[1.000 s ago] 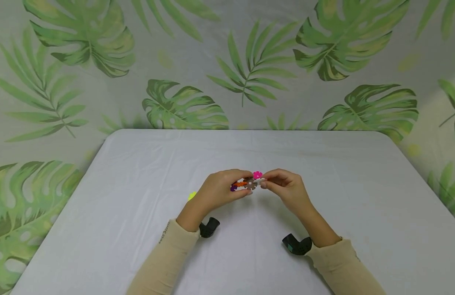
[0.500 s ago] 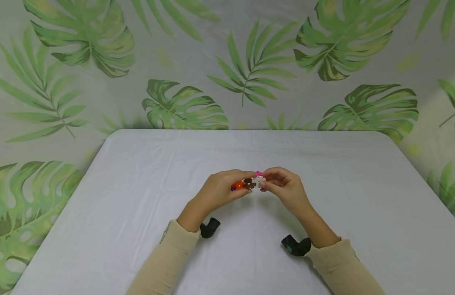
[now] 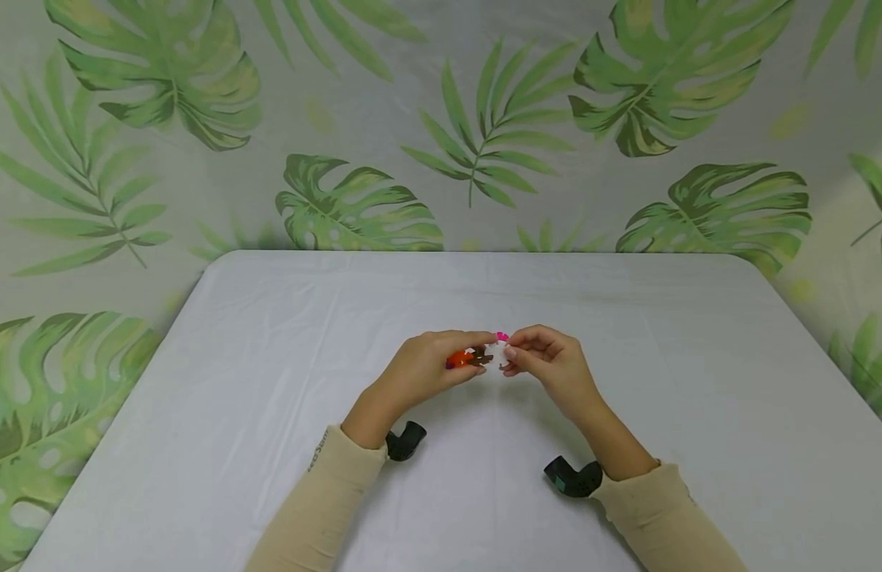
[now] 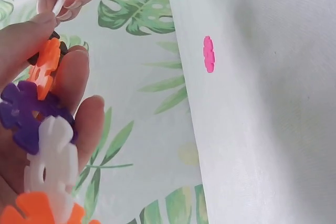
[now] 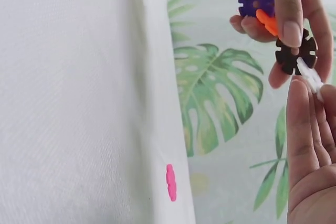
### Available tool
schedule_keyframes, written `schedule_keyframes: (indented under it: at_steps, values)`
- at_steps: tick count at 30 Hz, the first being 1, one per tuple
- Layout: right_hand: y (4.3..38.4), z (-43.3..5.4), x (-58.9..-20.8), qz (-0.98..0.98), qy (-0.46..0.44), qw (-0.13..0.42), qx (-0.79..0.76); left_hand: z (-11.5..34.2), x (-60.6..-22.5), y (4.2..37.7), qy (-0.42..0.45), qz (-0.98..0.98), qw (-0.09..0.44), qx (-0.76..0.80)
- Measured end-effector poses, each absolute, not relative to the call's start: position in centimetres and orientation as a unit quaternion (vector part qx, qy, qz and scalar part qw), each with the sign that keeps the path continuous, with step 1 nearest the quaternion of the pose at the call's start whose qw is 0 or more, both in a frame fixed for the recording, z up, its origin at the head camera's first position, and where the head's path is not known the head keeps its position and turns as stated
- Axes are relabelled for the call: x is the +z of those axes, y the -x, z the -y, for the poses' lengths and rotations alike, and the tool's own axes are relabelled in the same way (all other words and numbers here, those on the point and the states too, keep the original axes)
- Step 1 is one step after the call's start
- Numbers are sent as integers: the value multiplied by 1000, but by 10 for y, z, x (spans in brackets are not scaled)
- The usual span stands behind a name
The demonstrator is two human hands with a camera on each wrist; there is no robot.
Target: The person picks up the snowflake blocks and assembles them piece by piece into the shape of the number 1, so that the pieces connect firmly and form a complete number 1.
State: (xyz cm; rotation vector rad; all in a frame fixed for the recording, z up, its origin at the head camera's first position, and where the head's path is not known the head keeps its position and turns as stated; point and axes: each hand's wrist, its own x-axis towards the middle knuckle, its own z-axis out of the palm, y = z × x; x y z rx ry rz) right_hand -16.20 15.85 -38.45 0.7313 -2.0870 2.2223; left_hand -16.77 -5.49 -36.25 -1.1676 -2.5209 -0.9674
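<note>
A chain of snowflake discs hangs between my hands above the table. My left hand (image 3: pixel 430 361) pinches the dark brown disc (image 5: pixel 296 56) between thumb and fingers. From that disc the chain runs back along the left palm through an orange disc (image 4: pixel 45 66), a purple disc (image 4: pixel 31 114), a white disc (image 4: pixel 52 156) and another orange disc (image 4: pixel 34 211). My right hand (image 3: pixel 551 365) pinches a separate-coloured end piece, a white snowflake disc (image 5: pixel 310 77), with its edge right at the brown disc's rim. The head view shows this white disc nearly face-on, partly behind the fingertips.
A pink snowflake disc (image 4: pixel 209 54) lies on the white-covered table (image 3: pixel 269 334), just beyond the hands. Black wrist cameras show below each wrist, the left camera (image 3: pixel 407 442) and the right camera (image 3: pixel 574 477). A leaf-patterned cloth (image 3: pixel 484 119) hangs behind the table.
The chain has turned in the hands, and the white disc now faces the head camera more. A yellow-green piece beside the left wrist is no longer visible. Both hands stay nearly in place.
</note>
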Motion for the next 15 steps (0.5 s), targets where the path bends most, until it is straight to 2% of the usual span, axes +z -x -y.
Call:
schedule_keyframes:
  at_steps: [10,15]
  values:
    - [158,-152,-382,650,-209,-5,731,51,-365,168,397,849,137,-322]
    - [158,-151,-382,652,-222,-12,725,52,-365,168,391,852,136,-320]
